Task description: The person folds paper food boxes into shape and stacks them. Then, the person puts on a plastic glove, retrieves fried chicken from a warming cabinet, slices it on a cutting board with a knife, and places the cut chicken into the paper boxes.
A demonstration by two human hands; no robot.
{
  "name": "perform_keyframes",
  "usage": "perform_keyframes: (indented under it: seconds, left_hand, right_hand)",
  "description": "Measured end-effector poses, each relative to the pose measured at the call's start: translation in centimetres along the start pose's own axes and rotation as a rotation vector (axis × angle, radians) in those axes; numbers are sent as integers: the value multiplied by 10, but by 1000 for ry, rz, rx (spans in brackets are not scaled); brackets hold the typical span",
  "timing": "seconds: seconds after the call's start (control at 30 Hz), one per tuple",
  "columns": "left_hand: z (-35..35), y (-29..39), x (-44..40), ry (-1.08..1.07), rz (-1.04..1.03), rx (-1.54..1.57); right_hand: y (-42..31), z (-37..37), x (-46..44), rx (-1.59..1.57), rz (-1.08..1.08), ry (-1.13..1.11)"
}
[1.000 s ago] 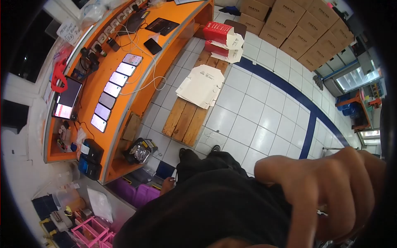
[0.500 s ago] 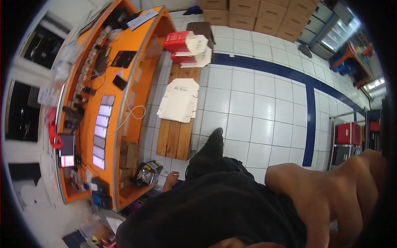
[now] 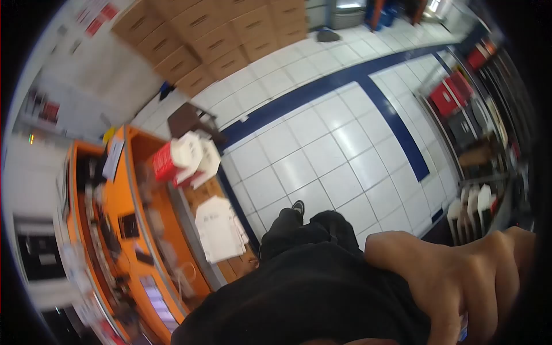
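My right hand (image 3: 460, 270) fills the lower right, close to the camera, with its fingers curled into a fist. A small bluish bit shows between the fingers, too little to name. Only a sliver of my left hand (image 3: 253, 264) shows past my dark shirt, beside the wooden bench (image 3: 235, 268); its fingers are mostly hidden. Nearest to it, a stack of flat white cardboard pieces (image 3: 221, 230) lies on the bench. Behind the stack stand red and white cartons (image 3: 184, 160) with their white flaps up.
An orange counter (image 3: 135, 201) runs along the left, with phones (image 3: 158, 302) lying in a row. Brown boxes (image 3: 201, 34) are piled against the far wall, near a dark stool (image 3: 192, 122). On the right is a metal rack (image 3: 445, 129) with red and grey bins.
The view has swung right, so the counter and bench sit lower left and more of the rack shows. My left hand is now largely hidden by my body. My right hand stays clenched.
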State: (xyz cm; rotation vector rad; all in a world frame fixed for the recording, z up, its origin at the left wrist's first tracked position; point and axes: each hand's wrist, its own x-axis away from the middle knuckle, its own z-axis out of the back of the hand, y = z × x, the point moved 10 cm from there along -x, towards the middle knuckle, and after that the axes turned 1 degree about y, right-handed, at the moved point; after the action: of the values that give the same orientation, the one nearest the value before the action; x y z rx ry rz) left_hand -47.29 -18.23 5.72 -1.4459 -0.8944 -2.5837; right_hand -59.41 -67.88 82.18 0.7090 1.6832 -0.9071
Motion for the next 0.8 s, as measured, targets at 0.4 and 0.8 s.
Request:
perform_keyframes:
  seconds: [0.4,0.8]
  left_hand:
    - [29,415,-227,62,-389,-438]
    - [-277,581,-248,-426,-430,-730]
  right_hand:
    - [-209,119,36,620,99,143]
    - [-451,210,66,982,124,225]
